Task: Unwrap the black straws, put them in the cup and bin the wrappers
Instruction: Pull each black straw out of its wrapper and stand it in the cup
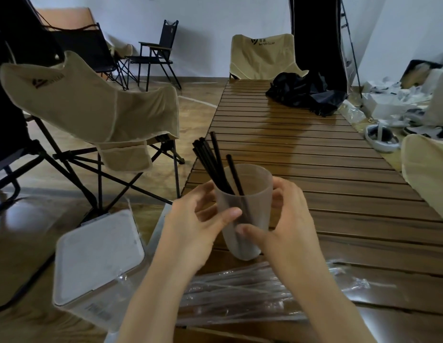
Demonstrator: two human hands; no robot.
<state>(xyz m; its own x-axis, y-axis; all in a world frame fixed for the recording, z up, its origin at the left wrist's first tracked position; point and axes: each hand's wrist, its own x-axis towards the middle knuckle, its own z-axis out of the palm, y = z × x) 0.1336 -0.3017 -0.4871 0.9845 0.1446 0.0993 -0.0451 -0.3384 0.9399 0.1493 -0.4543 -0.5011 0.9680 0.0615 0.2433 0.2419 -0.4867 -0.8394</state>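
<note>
A translucent frosted cup stands on the slatted wooden table near its front left corner. Several black straws lean out of it to the upper left. My left hand wraps the cup's left side, thumb across its front. My right hand holds its right side, thumb on the lower front. Clear plastic wrappers lie in a pile at the table's front edge, beneath my forearms. A white lidded bin with its lid down stands on the floor to the left of the table.
A beige folding chair stands left of the table, another at its far end. A black fabric bundle lies on the far part of the table. Clutter and a white headset lie on the floor at right.
</note>
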